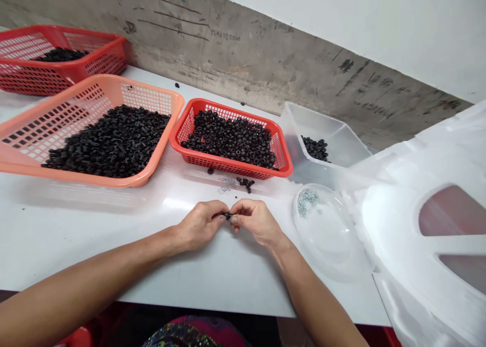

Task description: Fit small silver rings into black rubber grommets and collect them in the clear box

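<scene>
Between both hands, low over the white table, is a small black part (227, 215), mostly covered by fingertips. My left hand (201, 224) pinches its left side, and my right hand (256, 220) closes on it from the right. Just beyond the hands lie a few loose black pieces (246, 183) and a scatter of tiny shiny metal bits (227, 184). Behind these stands a red basket (231, 161) of round black pieces with holes. Whether a metal bit is in my fingers cannot be made out.
An orange basket (146, 177) full of small black pieces stands left, with another red basket (94, 66) behind it. To the right are a clear bin (341, 134) with black pieces, a clear round lid (330, 235) holding metal bits, and a white plastic object (395, 220).
</scene>
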